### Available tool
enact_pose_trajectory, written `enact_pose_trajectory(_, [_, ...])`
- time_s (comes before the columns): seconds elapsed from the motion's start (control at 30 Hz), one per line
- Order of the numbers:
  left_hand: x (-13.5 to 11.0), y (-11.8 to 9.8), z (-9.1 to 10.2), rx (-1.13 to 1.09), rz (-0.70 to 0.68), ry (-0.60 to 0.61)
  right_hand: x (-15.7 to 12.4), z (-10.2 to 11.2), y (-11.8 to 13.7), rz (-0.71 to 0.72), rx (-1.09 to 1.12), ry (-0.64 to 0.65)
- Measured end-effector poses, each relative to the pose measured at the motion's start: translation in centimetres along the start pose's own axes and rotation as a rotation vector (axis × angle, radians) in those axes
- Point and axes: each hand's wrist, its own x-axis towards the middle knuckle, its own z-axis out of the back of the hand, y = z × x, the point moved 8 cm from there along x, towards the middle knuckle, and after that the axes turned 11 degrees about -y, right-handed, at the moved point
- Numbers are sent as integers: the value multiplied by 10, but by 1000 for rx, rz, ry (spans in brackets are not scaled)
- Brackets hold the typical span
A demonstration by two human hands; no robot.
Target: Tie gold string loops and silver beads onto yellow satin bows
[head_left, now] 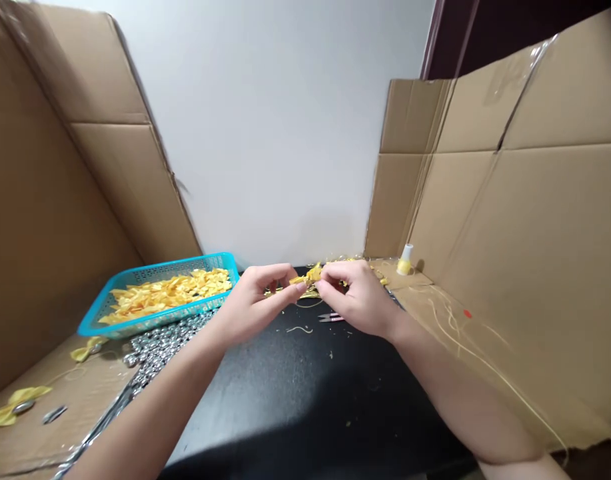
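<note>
Above the black table, my left hand [248,303] pinches one end of a small yellow ribbon piece [311,274] between thumb and fingers. The other end is closed in the fingertips of my right hand [358,300]. How the ribbon is folded or tied is too small to make out. Behind and below it lies a heap of yellow pieces, partly hidden by my hands. A pair of thread snips [330,318] rests on the table just below my right hand, and a short loose thread [299,329] lies to its left.
A turquoise basket [88,327] of yellow ribbon pieces [170,291] stands at left. Silver beads [160,347] spread before it, with yellow bows [2,418] on cardboard. At right are a yellow thread spool [406,261] and trailing thread [490,367]. Cardboard walls [540,227] flank both sides.
</note>
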Motion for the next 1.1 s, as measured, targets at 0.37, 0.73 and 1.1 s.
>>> enact_pose_trajectory(0.37, [-6, -14, 5, -87, 13, 15, -4, 6, 10, -52, 60, -9])
enact_pose_trajectory(0.73, [-16, -21, -4, 59, -88, 176, -12, 3, 19, 81, -79, 153])
enact_pose_trajectory(1.1, [-3, 21, -35, -591, 105, 48, -3, -41, -28, -205, 922, 105])
